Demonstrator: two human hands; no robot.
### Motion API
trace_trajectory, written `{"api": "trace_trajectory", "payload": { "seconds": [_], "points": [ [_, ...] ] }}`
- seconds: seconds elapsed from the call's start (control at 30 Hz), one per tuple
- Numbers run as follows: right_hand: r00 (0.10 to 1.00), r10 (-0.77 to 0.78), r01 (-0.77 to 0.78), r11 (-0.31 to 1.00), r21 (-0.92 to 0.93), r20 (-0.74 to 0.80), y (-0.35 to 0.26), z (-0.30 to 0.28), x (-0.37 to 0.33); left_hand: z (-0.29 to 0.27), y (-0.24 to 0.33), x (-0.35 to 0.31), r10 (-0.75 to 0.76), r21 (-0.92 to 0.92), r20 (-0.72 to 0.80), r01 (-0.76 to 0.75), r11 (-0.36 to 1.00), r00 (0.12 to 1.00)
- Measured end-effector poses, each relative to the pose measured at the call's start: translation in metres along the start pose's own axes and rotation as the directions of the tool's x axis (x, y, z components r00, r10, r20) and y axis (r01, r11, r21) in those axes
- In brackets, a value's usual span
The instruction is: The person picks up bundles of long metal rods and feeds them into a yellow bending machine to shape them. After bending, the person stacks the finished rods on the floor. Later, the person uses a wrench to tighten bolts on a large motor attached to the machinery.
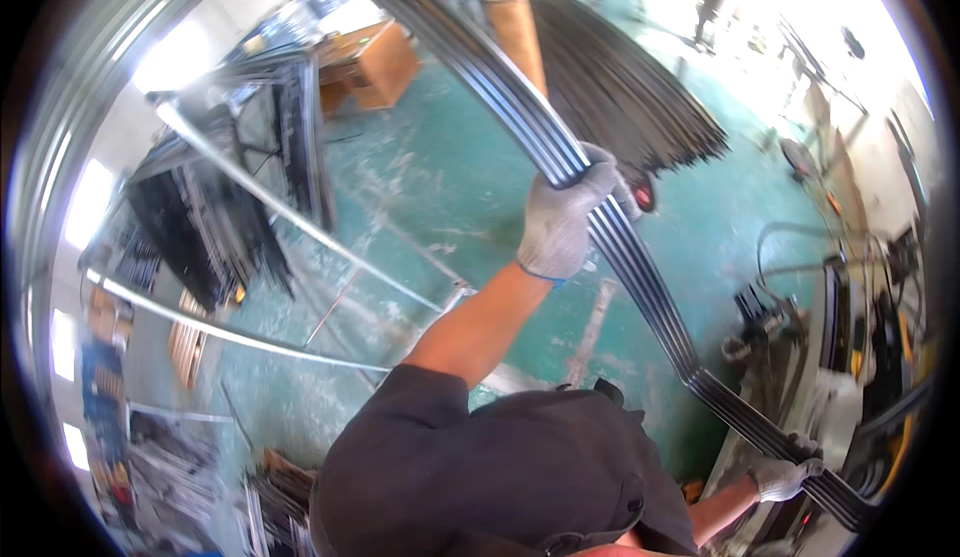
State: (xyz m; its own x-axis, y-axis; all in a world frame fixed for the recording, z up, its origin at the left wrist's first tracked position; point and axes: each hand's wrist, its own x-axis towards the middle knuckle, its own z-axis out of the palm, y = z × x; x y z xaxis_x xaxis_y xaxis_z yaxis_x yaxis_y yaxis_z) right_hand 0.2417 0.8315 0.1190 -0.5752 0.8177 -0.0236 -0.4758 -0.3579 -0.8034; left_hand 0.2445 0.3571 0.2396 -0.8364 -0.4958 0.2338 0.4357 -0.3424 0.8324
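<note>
The strips (641,272) slant across the person's front, above the floor (420,167). The left grip (562,219) wraps them partway along; the right grip (783,479) clasps them farther down. Firm holds, set well apart, should prevent twisting; the upper length should clear the pile (640,107).

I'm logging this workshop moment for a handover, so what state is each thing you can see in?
Left hand: gloved, closed around the metal strips.
Right hand: gloved, closed around the same strips, nearer one end.
Metal strips: held up, side by side.
Dark strip pile: stacked lengthwise, ends uneven.
Brown roll: apparently on end, partly hidden.
Cardboard box: open or closed, unclear.
</note>
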Motion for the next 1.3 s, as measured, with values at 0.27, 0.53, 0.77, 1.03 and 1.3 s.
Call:
{"api": "trace_trajectory", "payload": {
  "seconds": [0.27,0.53,0.77,1.03,1.3],
  "points": [
    [0.751,0.229,-0.309,0.951,0.023,0.620,0.097,0.175,-0.074,-0.136,0.098,-0.060,0.382,0.229,-0.473,-0.307,0.924,0.794],
    [0.500,0.146,-0.217,0.975,-0.040,0.854,0.079,0.345,-0.235,-0.236,0.170,-0.106,0.368,0.135,-0.784,-0.442,0.887,0.500],
    [0.082,-0.089,-0.088,0.991,0.097,0.993,0.025,0.450,-0.432,-0.401,0.221,-0.138,0.292,-0.018,-0.875,-0.627,0.779,0.387],
    [-0.551,-0.604,0.121,0.626,0.771,0.577,-0.165,0.506,-0.730,-0.662,0.276,-0.163,0.061,-0.313,-0.901,-0.741,0.594,0.429],
    [-0.261,-0.934,-0.295,0.319,0.901,0.245,0.064,0.370,-0.777,-0.725,0.294,-0.260,0.317,-0.008,-0.861,-0.635,0.773,0.397]
  ]
}}
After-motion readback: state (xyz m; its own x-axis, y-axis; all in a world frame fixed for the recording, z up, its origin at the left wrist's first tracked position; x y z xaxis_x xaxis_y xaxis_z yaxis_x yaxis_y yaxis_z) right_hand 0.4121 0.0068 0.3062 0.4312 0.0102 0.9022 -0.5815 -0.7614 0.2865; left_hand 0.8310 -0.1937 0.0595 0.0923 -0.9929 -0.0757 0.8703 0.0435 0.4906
